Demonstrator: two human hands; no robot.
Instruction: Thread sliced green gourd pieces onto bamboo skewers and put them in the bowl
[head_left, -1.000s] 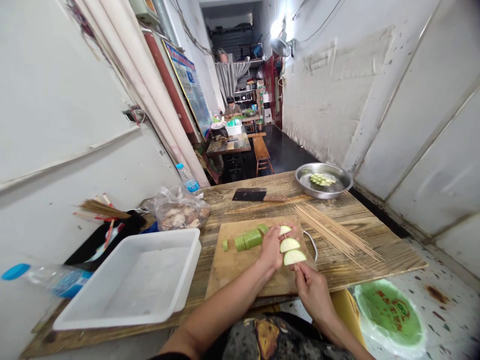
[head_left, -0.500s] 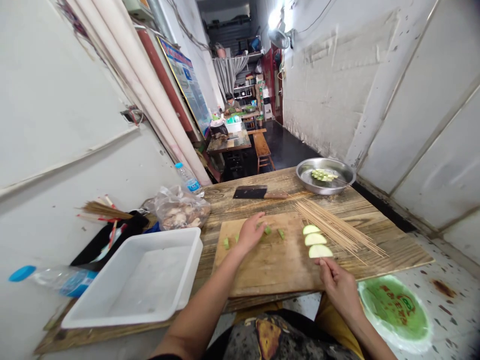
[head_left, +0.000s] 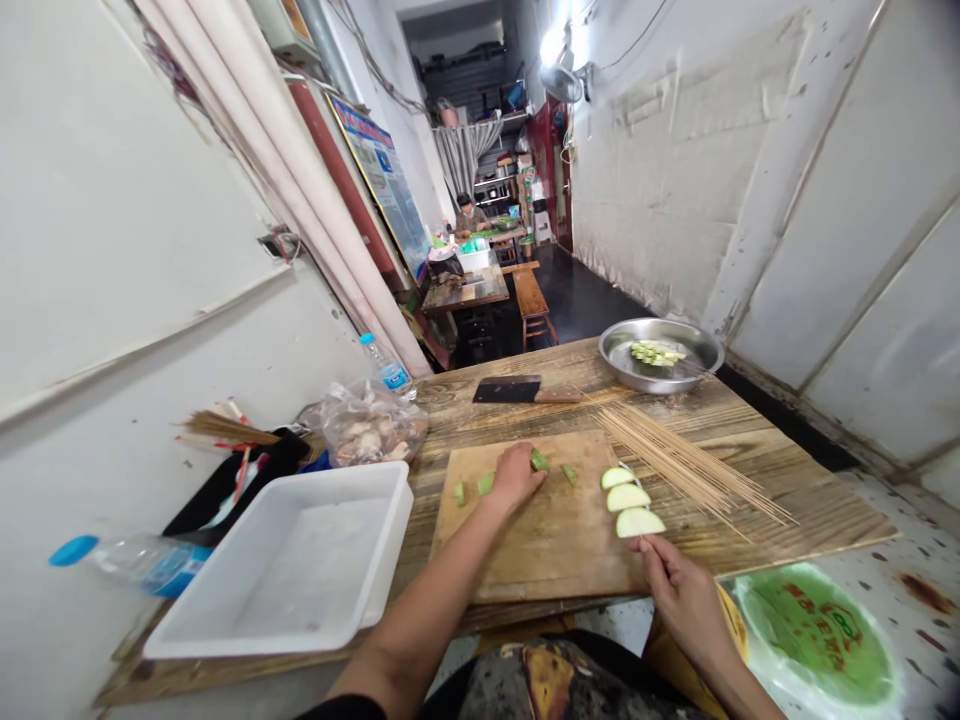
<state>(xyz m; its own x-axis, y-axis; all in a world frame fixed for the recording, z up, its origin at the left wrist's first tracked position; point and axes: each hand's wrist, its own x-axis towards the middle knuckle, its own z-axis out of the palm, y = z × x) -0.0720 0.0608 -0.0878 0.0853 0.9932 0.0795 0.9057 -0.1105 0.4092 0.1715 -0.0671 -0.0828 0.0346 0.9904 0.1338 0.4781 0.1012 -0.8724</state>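
My right hand (head_left: 679, 582) pinches the lower end of a skewer that carries three half-round, pale zucchini slices (head_left: 639, 522) with green rims. The slices hang over the right edge of the wooden cutting board (head_left: 555, 555). My left hand (head_left: 517, 476) is lowered onto the board, fingers curled round a green zucchini piece (head_left: 538, 460); its fingertips are partly hidden. Another green piece (head_left: 570, 475) lies just right of that hand, with a chunk (head_left: 459, 493) near the board's left edge. Loose bamboo skewers (head_left: 690, 465) are spread on the table right of the board.
Beyond the board lies a cleaver (head_left: 517, 390). A steel bowl (head_left: 660, 380) with skewered pieces stands at the far right. At left are a white plastic tub (head_left: 300, 560), a bag of mushrooms (head_left: 375, 430) and water bottles (head_left: 386, 370). A person (head_left: 469, 215) sits at a back table.
My left hand has come down and closed round a green piece on the board. My right hand still holds the skewer with slices. The camera view has shifted slightly.
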